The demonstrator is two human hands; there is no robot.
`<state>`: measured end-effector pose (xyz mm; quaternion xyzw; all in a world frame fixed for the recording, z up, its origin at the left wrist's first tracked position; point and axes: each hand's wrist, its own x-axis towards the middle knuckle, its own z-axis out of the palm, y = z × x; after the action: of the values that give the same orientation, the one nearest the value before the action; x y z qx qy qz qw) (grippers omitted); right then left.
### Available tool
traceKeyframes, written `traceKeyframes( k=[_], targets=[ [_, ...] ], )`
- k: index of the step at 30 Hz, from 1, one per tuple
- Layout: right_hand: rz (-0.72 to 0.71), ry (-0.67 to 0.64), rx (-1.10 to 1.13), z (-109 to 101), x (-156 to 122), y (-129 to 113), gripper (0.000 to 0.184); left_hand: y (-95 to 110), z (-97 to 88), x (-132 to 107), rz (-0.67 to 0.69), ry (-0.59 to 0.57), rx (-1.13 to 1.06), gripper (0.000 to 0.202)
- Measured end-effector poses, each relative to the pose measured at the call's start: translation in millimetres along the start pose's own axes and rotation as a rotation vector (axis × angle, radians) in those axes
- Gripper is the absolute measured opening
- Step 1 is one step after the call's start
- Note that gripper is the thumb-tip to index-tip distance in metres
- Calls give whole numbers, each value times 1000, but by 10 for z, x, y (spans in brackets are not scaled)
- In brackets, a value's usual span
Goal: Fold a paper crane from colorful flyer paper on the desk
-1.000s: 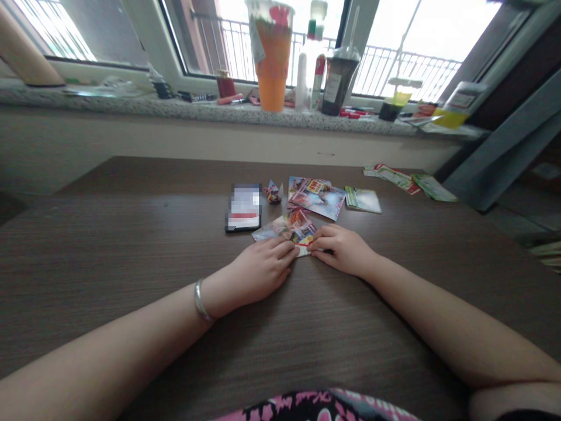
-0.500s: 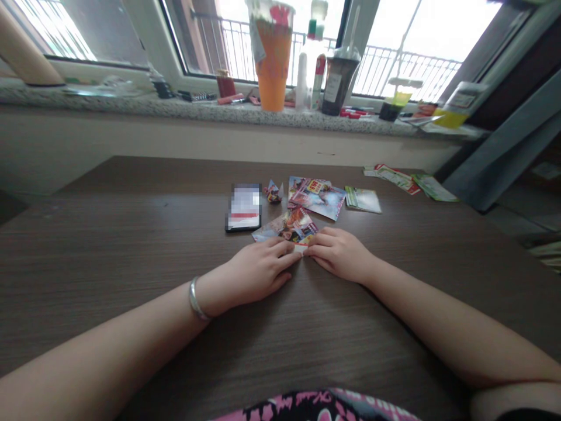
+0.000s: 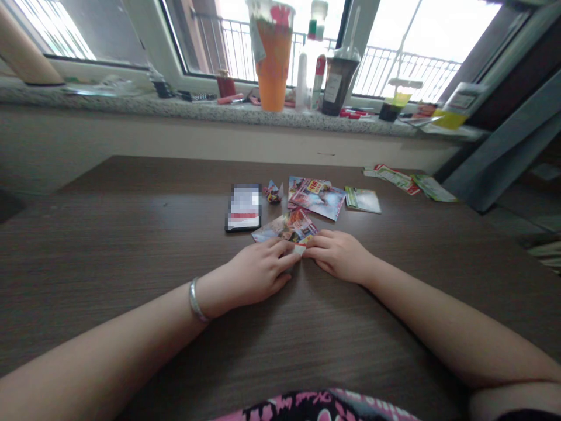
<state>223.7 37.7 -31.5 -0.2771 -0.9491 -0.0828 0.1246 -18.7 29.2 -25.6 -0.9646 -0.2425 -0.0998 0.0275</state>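
Observation:
A colourful printed sheet of paper (image 3: 291,223) lies flat on the table in front of me, its near edge turned up to show a pale strip (image 3: 300,249). My left hand (image 3: 260,270), with a silver bangle at the wrist, presses the near left part of the paper under its closed fingers. From the other side, the fingertips of my right hand (image 3: 339,254) pinch the near right corner. Both sets of fingertips almost meet at the pale strip, and the exact fold beneath them is hidden.
Beyond the sheet are a phone (image 3: 244,207), a small folded paper figure (image 3: 273,192), more printed sheets (image 3: 322,199) and a stack of small papers (image 3: 363,200). Paper strips (image 3: 397,178) lie far right. Cups, including an orange one (image 3: 274,64), line the windowsill (image 3: 210,111).
The pale strip has tilted slightly under my fingers. My right fingertips have shifted a little along the paper's edge; my left hand stays almost still.

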Motion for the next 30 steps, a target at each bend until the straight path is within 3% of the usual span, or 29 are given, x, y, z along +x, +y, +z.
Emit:
traceKeyframes(
  k=[12,30],
  targets=[
    [-62,62,41,23,9,-6,21,18,-31,-1,-19,-25,-13,35],
    [-170,-16,-19,-124,62,-72,20,49,-131,-47,-12,-22,-34,30]
  ],
)
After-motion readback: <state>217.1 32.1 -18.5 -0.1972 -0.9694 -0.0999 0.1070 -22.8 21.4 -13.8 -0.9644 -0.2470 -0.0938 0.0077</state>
